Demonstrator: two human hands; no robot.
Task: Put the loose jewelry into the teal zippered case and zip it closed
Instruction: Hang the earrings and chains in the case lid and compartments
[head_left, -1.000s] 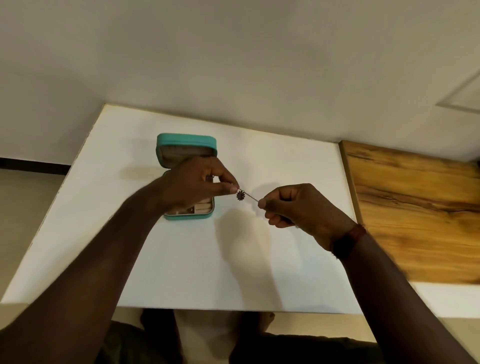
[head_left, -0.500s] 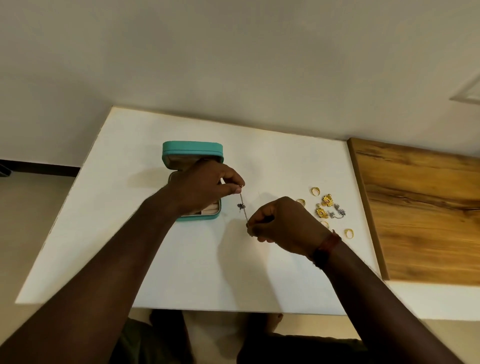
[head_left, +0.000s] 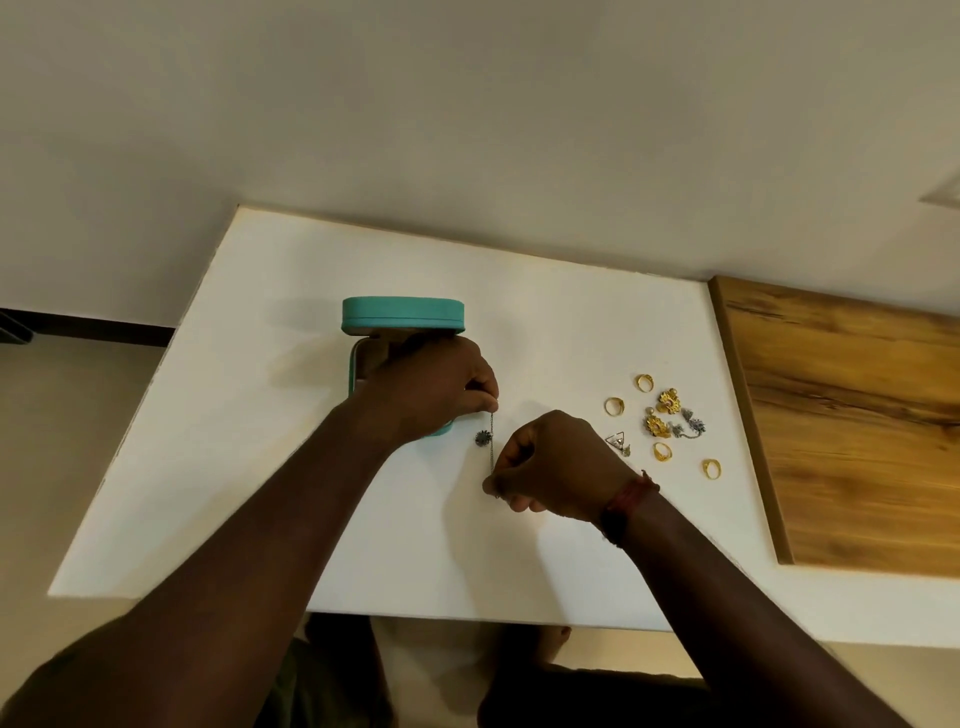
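The thin necklace chain with its small dark pendant is stretched between the two hands, just beside the open teal zippered case on the white table. The left hand pinches the upper end over the case and the right hand pinches the lower end. I judge the step to be the loading of this necklace; the next move calls for lowering it into the tray without tangling, while the gold rings and gold earrings wait further right.
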